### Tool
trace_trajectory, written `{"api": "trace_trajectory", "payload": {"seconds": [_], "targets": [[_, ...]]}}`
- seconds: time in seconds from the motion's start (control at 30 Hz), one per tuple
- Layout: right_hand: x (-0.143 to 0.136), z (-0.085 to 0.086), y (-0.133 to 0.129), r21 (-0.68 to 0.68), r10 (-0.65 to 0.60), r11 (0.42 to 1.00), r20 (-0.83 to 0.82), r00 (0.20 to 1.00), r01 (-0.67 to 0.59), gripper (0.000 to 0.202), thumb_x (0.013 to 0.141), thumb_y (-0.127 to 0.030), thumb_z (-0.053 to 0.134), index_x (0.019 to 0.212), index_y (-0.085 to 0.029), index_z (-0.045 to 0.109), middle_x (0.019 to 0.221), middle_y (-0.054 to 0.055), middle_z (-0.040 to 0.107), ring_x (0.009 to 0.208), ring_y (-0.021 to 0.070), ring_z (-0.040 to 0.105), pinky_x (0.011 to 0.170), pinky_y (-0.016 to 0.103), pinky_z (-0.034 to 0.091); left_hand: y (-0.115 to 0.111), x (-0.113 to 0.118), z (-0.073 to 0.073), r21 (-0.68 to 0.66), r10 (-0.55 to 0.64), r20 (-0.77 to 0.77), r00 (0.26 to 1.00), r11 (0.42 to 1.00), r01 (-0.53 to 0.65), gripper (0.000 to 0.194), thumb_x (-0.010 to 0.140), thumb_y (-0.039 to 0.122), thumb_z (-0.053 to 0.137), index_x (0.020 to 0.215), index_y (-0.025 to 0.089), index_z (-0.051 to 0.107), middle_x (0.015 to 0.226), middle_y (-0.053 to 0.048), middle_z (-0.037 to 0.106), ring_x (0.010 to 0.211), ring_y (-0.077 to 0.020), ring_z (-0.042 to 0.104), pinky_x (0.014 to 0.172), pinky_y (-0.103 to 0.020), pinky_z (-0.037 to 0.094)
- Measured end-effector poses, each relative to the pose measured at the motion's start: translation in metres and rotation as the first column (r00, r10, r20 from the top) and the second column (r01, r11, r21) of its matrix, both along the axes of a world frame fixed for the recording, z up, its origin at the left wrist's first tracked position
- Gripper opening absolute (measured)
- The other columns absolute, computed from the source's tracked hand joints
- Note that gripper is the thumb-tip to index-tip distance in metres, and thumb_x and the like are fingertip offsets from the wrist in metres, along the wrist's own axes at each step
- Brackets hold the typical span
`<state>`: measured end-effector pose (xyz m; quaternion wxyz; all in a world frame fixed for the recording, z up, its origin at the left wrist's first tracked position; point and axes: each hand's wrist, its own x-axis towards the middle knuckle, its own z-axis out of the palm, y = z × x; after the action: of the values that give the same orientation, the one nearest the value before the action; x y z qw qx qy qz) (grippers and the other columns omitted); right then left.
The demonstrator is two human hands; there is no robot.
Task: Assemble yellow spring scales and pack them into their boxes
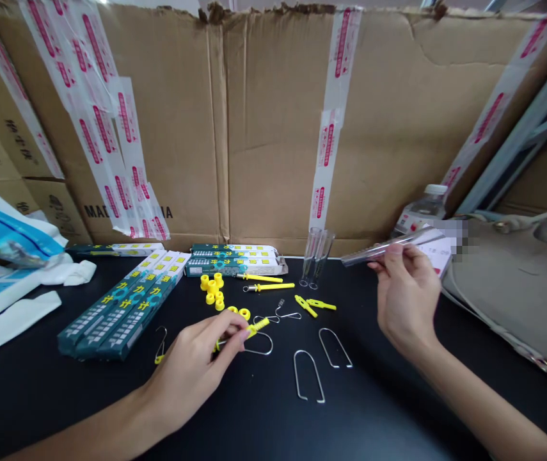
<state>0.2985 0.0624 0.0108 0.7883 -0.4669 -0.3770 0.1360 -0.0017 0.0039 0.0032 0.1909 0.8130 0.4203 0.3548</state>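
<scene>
My left hand [196, 365] pinches a small yellow plastic piece [258, 326] between thumb and fingers, low over the black table. A bent wire loop [271, 346] shows just beyond the thumb; I cannot tell if it is held too. My right hand [407, 291], raised at the right, grips a clear plastic tube [369, 253], tilted sideways. Two more clear tubes [316, 259] stand upright. Between the hands lie yellow pointed pieces [306, 306], a small spring [279, 306] and two U-shaped wire hoops [309, 376]. Yellow caps [212, 287] and yellow rods [273, 287] lie behind.
Green-and-white boxes [124, 304] lie at the left, with more boxes [229, 259] at the back. Plastic packaging [9, 250] is at the far left. A bottle [427, 208] and a beige bag [517, 282] stand at the right. Cardboard [273, 141] walls the back.
</scene>
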Motion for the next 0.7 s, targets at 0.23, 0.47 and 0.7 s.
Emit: {"api": "trace_trajectory", "payload": {"seconds": [0.23,0.47,0.7], "targets": [[-0.07,0.007,-0.055,0.032,0.424,0.896,0.233,0.875,-0.442,0.016,0.088,-0.032,0.07,0.1,-0.025,0.063,0.096,0.004,0.074,0.092,0.0216,0.072,0.085,0.038,0.06,-0.001,0.0,0.002,0.047,-0.03,0.057,0.998,0.999,0.027,0.011,0.097,0.023,0.051,0.097,0.024,0.061,0.078,0.005,0.071,0.067,-0.0096,0.068,0.068,-0.016,0.055],[-0.082,-0.003,-0.061,-0.066,0.629,0.777,0.033,0.777,-0.626,0.019,0.093,-0.035,0.065,0.109,-0.026,0.062,0.104,0.005,0.075,0.099,0.0215,0.072,0.089,0.037,0.06,0.0,0.0,0.003,0.0,-0.006,0.019,1.0,1.0,0.006,0.01,0.098,0.026,0.05,0.094,0.024,0.06,0.08,0.004,0.072,0.07,-0.0121,0.07,0.068,-0.02,0.056],[-0.08,-0.008,-0.052,-0.062,0.705,0.7,-0.096,0.703,-0.711,0.021,0.091,-0.036,0.068,0.107,-0.025,0.063,0.102,0.005,0.076,0.097,0.022,0.073,0.093,0.041,0.058,-0.001,0.0,0.003,-0.003,0.035,0.071,0.997,0.999,-0.035,0.008,0.095,0.028,0.054,0.088,0.024,0.056,0.079,0.005,0.073,0.069,-0.0124,0.071,0.062,-0.019,0.055]]}}
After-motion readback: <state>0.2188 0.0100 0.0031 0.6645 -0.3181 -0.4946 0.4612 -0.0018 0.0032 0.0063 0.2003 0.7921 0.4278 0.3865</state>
